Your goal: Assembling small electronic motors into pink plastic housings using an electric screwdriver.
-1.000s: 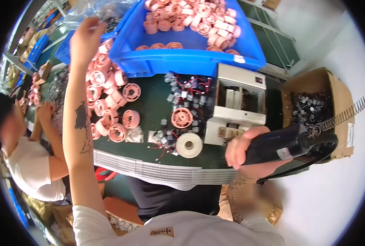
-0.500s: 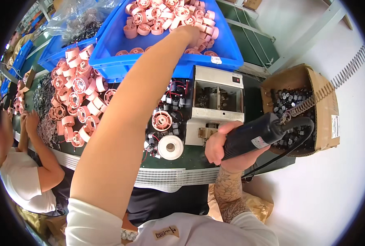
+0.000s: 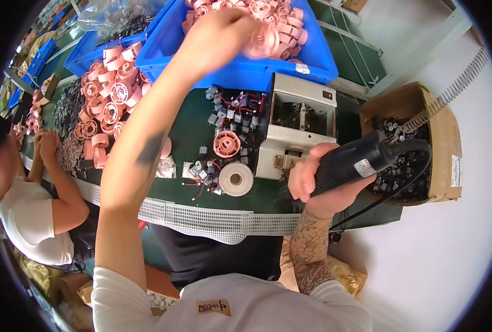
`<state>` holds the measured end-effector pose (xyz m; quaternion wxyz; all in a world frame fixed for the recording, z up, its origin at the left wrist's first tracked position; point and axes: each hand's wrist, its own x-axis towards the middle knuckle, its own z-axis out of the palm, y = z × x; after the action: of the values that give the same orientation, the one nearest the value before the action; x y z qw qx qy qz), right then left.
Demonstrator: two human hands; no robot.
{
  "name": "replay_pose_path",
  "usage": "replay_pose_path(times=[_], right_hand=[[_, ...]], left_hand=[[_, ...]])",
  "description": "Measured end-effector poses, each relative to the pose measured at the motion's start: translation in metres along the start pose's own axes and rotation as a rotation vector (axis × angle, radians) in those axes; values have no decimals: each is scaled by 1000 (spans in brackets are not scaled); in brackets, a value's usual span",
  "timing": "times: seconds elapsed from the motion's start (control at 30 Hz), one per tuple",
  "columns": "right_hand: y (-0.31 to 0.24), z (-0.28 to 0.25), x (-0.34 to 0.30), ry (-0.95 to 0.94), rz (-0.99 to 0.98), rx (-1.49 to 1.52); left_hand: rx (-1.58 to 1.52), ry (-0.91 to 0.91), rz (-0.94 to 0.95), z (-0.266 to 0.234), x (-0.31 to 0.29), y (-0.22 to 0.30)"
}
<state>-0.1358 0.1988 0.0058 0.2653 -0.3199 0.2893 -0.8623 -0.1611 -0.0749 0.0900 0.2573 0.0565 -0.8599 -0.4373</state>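
Where the left hand (image 3: 222,39) ends, it grips a pink wheel (image 3: 264,41).

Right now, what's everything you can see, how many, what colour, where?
Blue bins: at least two, blue, far side
Pink rings: many, pink, larger bin and left heap
Wired parts: many, grey, black and red, middle
White disc: one, white, beside them
Machine: one, off-white, right of centre
Cardboard box: one, brown, far right
Coil spring: one, grey, upper right
Mesh: count unclear, white, front of table
Co-worker: one, white shirt, left
Tool: one, black, in right hand
Left hand: one, bare, holding blurred pink ring
Right hand: one, bare, around tool
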Motion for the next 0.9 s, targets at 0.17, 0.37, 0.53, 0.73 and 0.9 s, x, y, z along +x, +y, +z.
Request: replay_pose_path(times=[0.17,0.37,0.53,0.73,0.9], right_hand=[[4,-2,2,-132,12,49],[7,2,5,-152,23,29],[9,-1,4,-106,23,12],[7,-1,8,-141,38,28],[8,-2,6,-178,52,41]], left_hand=[[-93,-241,-78,11,-161,10],[338,55,37,54,-229,-2],[158,116,-73,33,-220,-15],[379,-171,-4,-21,-241,-34],[357,-139,-22,1,-257,-39]])
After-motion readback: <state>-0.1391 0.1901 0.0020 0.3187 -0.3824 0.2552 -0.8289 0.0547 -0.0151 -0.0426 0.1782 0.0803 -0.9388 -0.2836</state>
